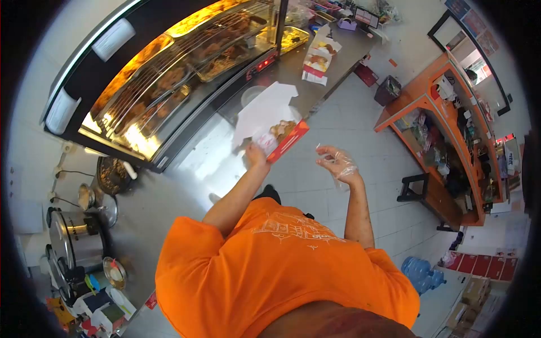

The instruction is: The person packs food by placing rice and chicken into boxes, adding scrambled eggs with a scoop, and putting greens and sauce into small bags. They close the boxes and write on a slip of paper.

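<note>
My left hand is bare and closed on the near corner of an open red-and-white cardboard food box. The box's white lid is folded back to the left. Inside lie golden-brown fried pieces and a white wrapped bundle with reddish print. To the right of the box, my right hand wears a clear plastic glove. Its fingers are apart and hold nothing, and it does not touch the box.
A lit glass warming cabinet with fried food on racks stands at the left. Further along the steel counter is another open food box. Pots stand at the lower left. An orange shelf unit and wooden bench are at the right.
</note>
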A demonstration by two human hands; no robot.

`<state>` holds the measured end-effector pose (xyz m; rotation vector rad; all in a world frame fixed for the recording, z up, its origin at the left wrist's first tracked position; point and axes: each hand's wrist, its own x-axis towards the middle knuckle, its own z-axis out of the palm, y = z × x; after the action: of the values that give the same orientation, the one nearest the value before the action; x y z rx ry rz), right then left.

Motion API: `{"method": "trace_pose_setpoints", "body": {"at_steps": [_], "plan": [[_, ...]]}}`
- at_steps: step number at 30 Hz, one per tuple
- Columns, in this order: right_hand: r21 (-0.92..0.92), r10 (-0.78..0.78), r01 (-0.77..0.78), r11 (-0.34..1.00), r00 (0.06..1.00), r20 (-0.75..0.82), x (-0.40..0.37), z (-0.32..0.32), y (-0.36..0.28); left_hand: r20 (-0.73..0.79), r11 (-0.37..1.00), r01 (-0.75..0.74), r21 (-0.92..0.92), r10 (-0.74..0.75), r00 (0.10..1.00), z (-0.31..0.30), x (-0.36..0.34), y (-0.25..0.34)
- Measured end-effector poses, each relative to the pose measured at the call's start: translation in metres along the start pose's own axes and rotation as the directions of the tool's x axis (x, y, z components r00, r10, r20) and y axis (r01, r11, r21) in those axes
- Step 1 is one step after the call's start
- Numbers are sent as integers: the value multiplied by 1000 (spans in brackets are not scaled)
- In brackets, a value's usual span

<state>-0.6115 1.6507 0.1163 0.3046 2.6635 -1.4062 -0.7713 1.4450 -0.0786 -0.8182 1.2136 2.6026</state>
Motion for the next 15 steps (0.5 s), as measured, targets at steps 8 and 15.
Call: {"method": "trace_pose_setpoints", "body": {"at_steps": [8,15], "plan": [[-4,96,-99,995,980,-173,86,-123,129,-312,856,-410,314,501,807,230,139,-125],[8,283,-283,959,959,-21,119,-171,207,-351,730,-144,668,480,804,232,159,-114]]}}
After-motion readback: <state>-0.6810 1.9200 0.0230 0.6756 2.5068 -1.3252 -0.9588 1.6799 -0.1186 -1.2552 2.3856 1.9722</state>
